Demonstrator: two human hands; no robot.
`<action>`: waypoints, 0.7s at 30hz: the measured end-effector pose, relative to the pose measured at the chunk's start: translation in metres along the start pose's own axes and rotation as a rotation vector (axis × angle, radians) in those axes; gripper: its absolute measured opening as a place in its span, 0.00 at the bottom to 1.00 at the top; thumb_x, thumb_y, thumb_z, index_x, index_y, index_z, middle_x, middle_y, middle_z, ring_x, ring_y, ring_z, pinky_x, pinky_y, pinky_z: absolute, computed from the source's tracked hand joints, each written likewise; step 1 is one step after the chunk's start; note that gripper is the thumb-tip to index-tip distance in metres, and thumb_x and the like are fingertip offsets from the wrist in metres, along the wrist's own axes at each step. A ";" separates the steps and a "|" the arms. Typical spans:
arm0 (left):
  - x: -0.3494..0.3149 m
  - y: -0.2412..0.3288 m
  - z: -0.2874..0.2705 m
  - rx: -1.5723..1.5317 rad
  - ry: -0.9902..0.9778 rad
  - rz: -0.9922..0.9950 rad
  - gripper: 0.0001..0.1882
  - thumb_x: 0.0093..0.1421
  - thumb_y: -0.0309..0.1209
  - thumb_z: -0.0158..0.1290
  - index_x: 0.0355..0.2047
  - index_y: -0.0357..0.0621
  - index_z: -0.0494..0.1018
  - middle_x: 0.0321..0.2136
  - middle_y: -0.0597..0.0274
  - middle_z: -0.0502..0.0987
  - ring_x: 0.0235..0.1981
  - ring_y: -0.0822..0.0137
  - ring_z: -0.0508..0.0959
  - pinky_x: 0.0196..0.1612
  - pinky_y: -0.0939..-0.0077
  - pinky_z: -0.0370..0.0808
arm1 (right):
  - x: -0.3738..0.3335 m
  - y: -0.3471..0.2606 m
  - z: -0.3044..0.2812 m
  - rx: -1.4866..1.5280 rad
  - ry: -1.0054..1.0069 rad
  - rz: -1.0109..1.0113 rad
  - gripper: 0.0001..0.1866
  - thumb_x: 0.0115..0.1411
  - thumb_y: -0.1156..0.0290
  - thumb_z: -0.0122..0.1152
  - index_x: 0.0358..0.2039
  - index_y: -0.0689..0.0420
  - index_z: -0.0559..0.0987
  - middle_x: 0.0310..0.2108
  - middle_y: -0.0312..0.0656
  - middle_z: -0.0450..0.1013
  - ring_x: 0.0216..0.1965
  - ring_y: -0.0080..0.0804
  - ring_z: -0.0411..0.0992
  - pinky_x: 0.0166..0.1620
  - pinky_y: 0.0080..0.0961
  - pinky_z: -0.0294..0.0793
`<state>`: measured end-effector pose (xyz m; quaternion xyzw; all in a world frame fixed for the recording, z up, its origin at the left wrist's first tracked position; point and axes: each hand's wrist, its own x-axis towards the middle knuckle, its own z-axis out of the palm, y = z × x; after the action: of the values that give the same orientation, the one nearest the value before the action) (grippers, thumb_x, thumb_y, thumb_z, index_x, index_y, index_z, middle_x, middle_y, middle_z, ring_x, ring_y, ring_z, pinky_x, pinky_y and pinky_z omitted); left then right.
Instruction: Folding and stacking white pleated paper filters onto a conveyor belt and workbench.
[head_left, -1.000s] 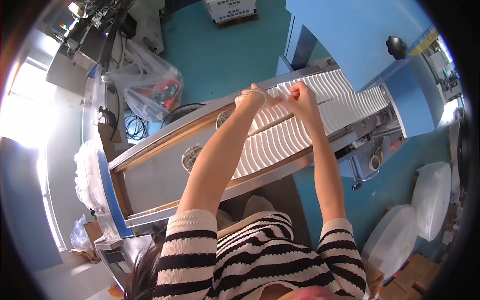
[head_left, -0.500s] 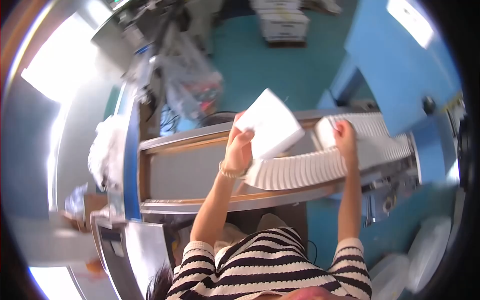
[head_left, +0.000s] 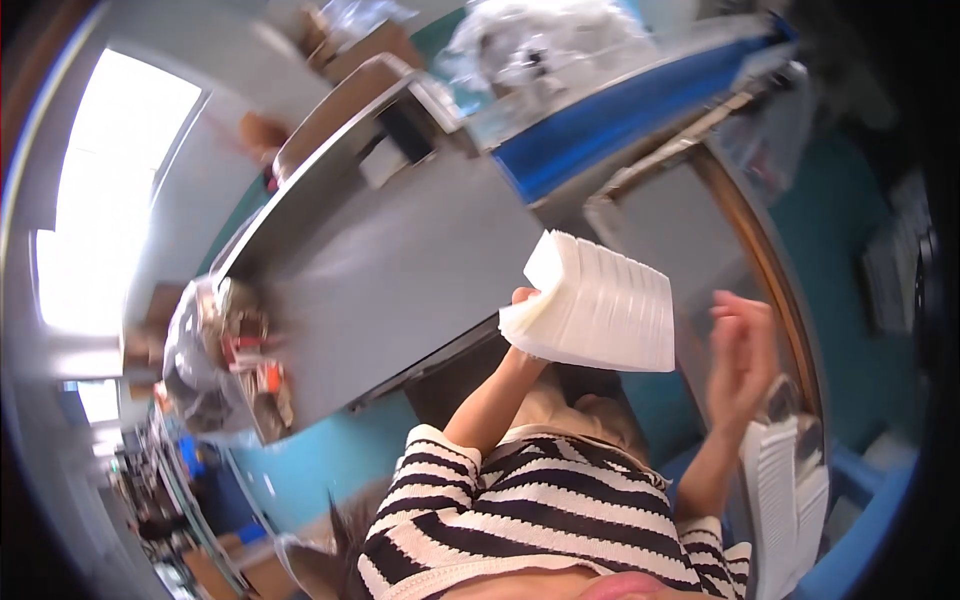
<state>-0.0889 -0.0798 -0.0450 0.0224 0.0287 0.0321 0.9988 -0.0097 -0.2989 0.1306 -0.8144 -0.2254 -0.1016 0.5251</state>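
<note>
Grasping with the left hand (head_left: 525,296) a thick stack of thin white folded sheets (head_left: 610,310), gripped at the left end and divided across the upper face into parallel ridges. Visible at that end: only a small part of the gripping fingers; cannot tell the set of the others, covered by the sheets. Held up in front of the black-and-cream striped knit top (head_left: 560,490), seen just beyond the right end of the near edge of the grey flat-topped bench (head_left: 400,260).

Raised to the right of the stack and apart from it: the right hand (head_left: 742,350), blurred, with fingers released and loosely bent. Seen beside the brown wooden edge strip (head_left: 768,270) of the grey-floored trough (head_left: 685,215).

Lying at the near end of the trough, below the right hand in view: rows of white ridged sheets (head_left: 772,490). Set at the far right corner of the bench: a flat dark rectangular piece (head_left: 405,130), with a small white piece (head_left: 385,162) beside it. Placed by the left corner: red and orange items (head_left: 265,375), next to grey translucent plastic bags (head_left: 195,370). Running beyond the right edge: a long blue panel (head_left: 620,125), with a heap of whitish clear plastic (head_left: 550,45) behind.
</note>
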 end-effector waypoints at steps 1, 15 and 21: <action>-0.007 0.018 0.001 0.186 -0.100 0.011 0.45 0.46 0.61 0.61 0.58 0.46 0.66 0.57 0.53 0.68 0.56 0.54 0.70 0.60 0.56 0.68 | 0.015 -0.025 0.034 0.061 -0.189 -0.204 0.12 0.59 0.69 0.63 0.42 0.59 0.78 0.34 0.42 0.73 0.32 0.29 0.71 0.35 0.23 0.71; -0.092 0.227 0.049 1.515 0.965 0.259 0.28 0.47 0.39 0.57 0.50 0.47 0.68 0.47 0.53 0.68 0.48 0.56 0.69 0.50 0.62 0.69 | 0.043 -0.021 0.292 0.353 -0.460 0.069 0.05 0.64 0.73 0.55 0.36 0.60 0.75 0.31 0.33 0.70 0.29 0.16 0.65 0.32 0.15 0.67; -0.042 0.220 0.054 2.063 1.216 0.385 0.34 0.50 0.41 0.62 0.56 0.49 0.63 0.63 0.45 0.49 0.54 0.45 0.67 0.49 0.53 0.72 | 0.039 0.012 0.339 0.116 -1.014 0.259 0.24 0.62 0.54 0.58 0.44 0.65 0.75 0.35 0.46 0.72 0.34 0.34 0.70 0.37 0.28 0.70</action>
<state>-0.1417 0.1342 0.0214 0.7926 0.5014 0.1473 0.3142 0.0057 0.0130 -0.0085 -0.7520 -0.3540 0.3835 0.4026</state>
